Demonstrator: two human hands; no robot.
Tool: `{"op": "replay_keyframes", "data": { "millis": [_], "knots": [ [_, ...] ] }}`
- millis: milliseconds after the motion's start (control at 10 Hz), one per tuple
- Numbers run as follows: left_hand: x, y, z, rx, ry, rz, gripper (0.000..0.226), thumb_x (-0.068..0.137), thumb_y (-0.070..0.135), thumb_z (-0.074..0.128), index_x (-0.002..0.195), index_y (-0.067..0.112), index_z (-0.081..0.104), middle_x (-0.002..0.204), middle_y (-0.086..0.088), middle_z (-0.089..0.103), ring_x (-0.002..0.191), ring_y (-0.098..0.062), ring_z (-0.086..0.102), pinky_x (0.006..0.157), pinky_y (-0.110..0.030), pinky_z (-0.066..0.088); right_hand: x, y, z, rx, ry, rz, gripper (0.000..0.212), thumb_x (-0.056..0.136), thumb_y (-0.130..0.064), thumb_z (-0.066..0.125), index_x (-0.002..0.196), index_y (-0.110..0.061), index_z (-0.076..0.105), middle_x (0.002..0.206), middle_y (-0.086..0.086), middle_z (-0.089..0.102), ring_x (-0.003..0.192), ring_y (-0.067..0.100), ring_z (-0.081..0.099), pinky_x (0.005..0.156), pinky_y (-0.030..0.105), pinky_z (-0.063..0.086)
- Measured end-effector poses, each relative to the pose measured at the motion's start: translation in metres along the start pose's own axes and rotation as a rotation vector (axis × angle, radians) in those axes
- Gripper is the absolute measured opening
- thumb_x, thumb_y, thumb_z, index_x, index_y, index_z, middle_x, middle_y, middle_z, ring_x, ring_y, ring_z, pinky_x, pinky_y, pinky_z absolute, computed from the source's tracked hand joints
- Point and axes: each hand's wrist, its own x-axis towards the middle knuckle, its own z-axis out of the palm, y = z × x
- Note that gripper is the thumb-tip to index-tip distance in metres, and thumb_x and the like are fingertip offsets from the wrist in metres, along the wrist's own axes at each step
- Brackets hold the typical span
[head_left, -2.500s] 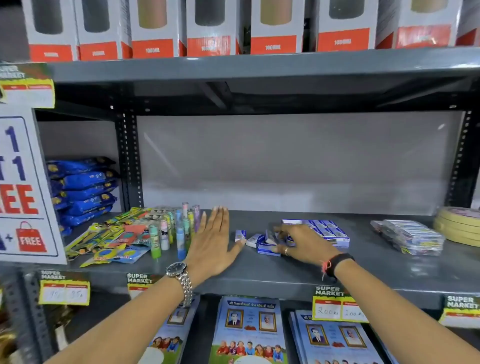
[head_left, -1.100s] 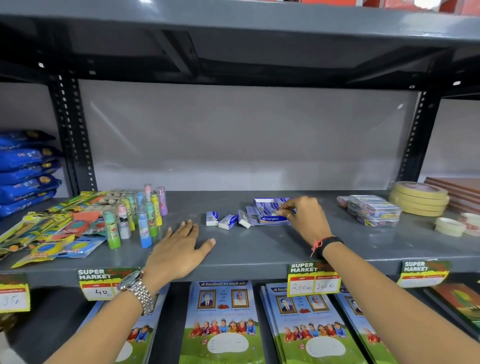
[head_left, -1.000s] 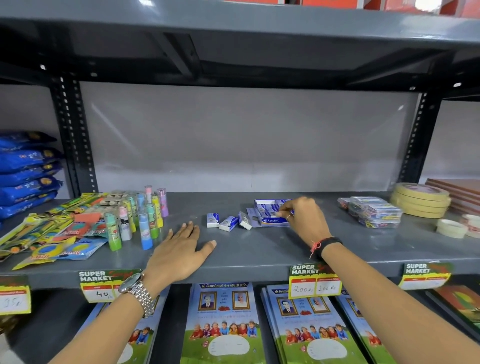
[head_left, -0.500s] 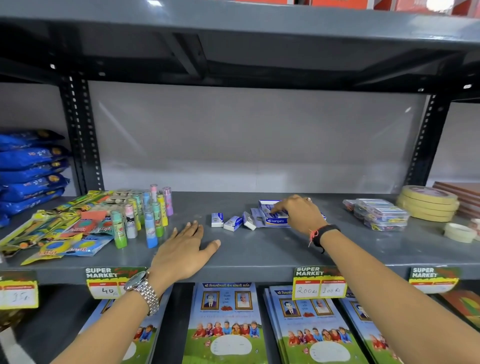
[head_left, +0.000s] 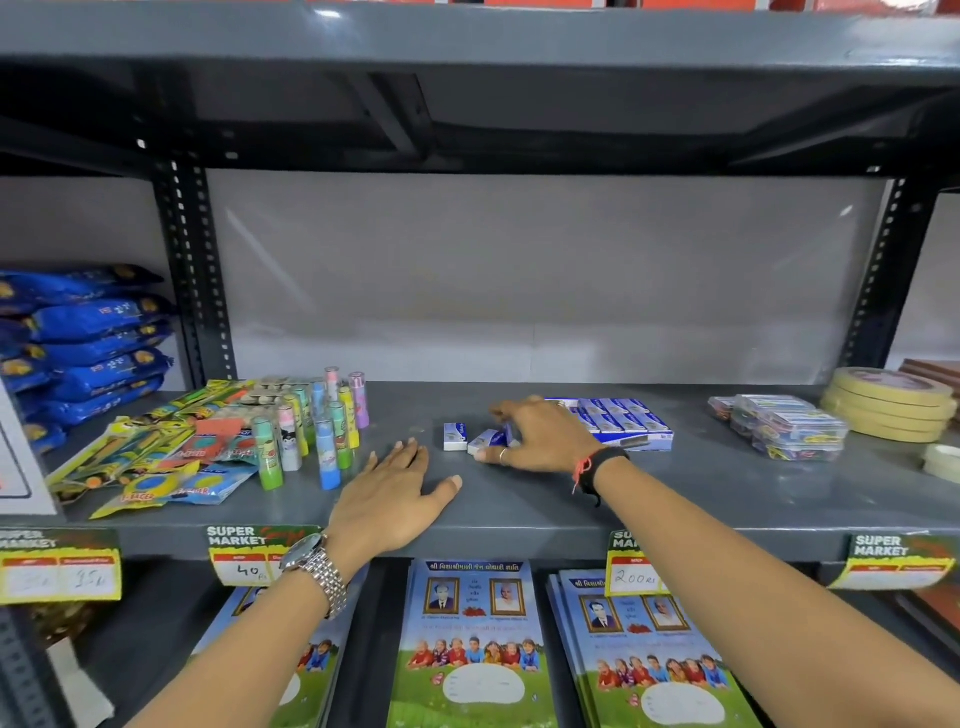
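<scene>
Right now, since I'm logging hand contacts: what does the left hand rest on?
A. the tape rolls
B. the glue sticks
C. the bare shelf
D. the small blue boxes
C: the left hand lies flat, fingers straight, on a bare part of the grey shelf.

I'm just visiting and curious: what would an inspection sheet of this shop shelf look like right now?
Surface: grey metal shelf, both hands on it.
Job's things: small blue-and-white boxes lying loose; a fuller tray of boxes behind the right hand.
Clutter: glue sticks upright, flat packets, clear plastic cases, tape rolls.
Hands: left hand flat on the shelf; right hand curled round the nearest loose boxes.
Cables: nothing seen.
Surroundings: blue bags at left, booklets on the shelf below, price tags along the edge.
</scene>
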Motion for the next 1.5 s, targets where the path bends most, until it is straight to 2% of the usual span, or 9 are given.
{"op": "replay_keyframes", "data": {
  "millis": [100, 300, 600, 800, 900, 1000, 1200, 1300, 1500],
  "knots": [
    [0.0, -0.001, 0.0, -0.003, 0.004, -0.002, 0.072, 0.094, 0.06, 0.021, 0.151, 0.016, 0.011, 0.161, -0.001, 0.005, 0.147, -0.014, 0.005, 0.119, -0.033, 0.004, 0.004, -0.003, 0.008, 0.024, -0.003, 0.01, 0.064, 0.077, -0.057, 0.058, 0.123, -0.012, 0.05, 0.119, 0.009, 0.065, 0.112, 0.028, 0.054, 0.086, 0.039, 0.046],
    [0.0, -0.002, 0.0, 0.001, 0.008, 0.004, 0.073, 0.094, 0.06, 0.021, 0.151, 0.016, 0.012, 0.161, -0.001, 0.005, 0.147, -0.014, 0.006, 0.119, -0.033, 0.004, 0.009, -0.003, 0.012, 0.206, 0.0, 0.068, 0.065, 0.077, -0.049, 0.065, 0.128, -0.014, 0.046, 0.126, 0.006, 0.062, 0.116, 0.024, 0.055, 0.096, 0.04, 0.046],
    [0.001, -0.004, 0.003, -0.012, 0.015, 0.006, 0.073, 0.094, 0.061, 0.02, 0.151, 0.017, 0.011, 0.161, 0.001, 0.004, 0.147, -0.013, 0.005, 0.119, -0.032, 0.004, 0.009, 0.011, -0.017, 1.013, 0.176, 0.254, 0.049, 0.076, -0.025, 0.074, 0.117, -0.01, 0.051, 0.113, 0.007, 0.066, 0.102, 0.016, 0.062, 0.068, 0.01, 0.047],
    [0.004, -0.004, 0.004, -0.016, 0.018, 0.004, 0.074, 0.093, 0.062, 0.02, 0.151, 0.018, 0.011, 0.161, 0.002, 0.004, 0.147, -0.012, 0.005, 0.119, -0.032, 0.004, -0.007, 0.065, -0.034, 0.728, 0.09, 0.303, 0.052, 0.074, -0.007, 0.074, 0.119, -0.004, 0.047, 0.111, 0.009, 0.058, 0.102, 0.019, 0.055, 0.085, 0.025, 0.045],
    [0.003, -0.004, 0.004, -0.016, 0.016, 0.005, 0.074, 0.093, 0.062, 0.02, 0.151, 0.018, 0.011, 0.161, 0.002, 0.004, 0.147, -0.012, 0.005, 0.119, -0.032, 0.004, -0.009, 0.071, -0.032, 0.737, 0.06, 0.311, 0.05, 0.073, 0.0, 0.073, 0.116, -0.002, 0.048, 0.107, 0.009, 0.058, 0.1, 0.019, 0.054, 0.084, 0.023, 0.044],
    [0.002, -0.003, 0.002, -0.018, 0.016, 0.004, 0.073, 0.093, 0.061, 0.021, 0.151, 0.018, 0.011, 0.161, 0.002, 0.004, 0.147, -0.012, 0.005, 0.118, -0.032, 0.003, -0.007, 0.071, -0.031, 0.744, 0.021, 0.276, 0.047, 0.073, 0.001, 0.072, 0.112, -0.007, 0.048, 0.11, 0.01, 0.06, 0.1, 0.019, 0.056, 0.079, 0.019, 0.046],
    [0.0, -0.002, 0.001, -0.017, 0.016, -0.005, 0.073, 0.094, 0.061, 0.021, 0.151, 0.018, 0.012, 0.161, 0.003, 0.004, 0.147, -0.012, 0.005, 0.118, -0.031, 0.003, 0.0, 0.07, -0.028, 0.732, -0.026, 0.284, 0.039, 0.076, 0.006, 0.064, 0.108, -0.01, 0.048, 0.11, 0.012, 0.062, 0.097, 0.022, 0.057, 0.082, 0.025, 0.049],
    [-0.001, -0.001, 0.0, -0.022, 0.019, -0.009, 0.072, 0.094, 0.061, 0.021, 0.151, 0.018, 0.012, 0.161, 0.003, 0.004, 0.147, -0.012, 0.005, 0.118, -0.031, 0.004, -0.001, 0.072, -0.028, 0.699, -0.031, 0.277, 0.035, 0.079, 0.005, 0.059, 0.109, -0.009, 0.048, 0.112, 0.012, 0.064, 0.093, 0.021, 0.057, 0.071, 0.018, 0.047],
    [-0.004, 0.001, -0.002, -0.033, 0.027, -0.026, 0.072, 0.094, 0.061, 0.022, 0.151, 0.019, 0.014, 0.161, 0.003, 0.006, 0.147, -0.015, 0.005, 0.118, -0.032, 0.006, 0.003, 0.07, -0.026, 0.57, 0.049, 0.231, 0.025, 0.086, -0.001, 0.042, 0.107, -0.01, 0.051, 0.117, 0.015, 0.066, 0.091, 0.023, 0.058, 0.085, 0.032, 0.045]
  ]
}}
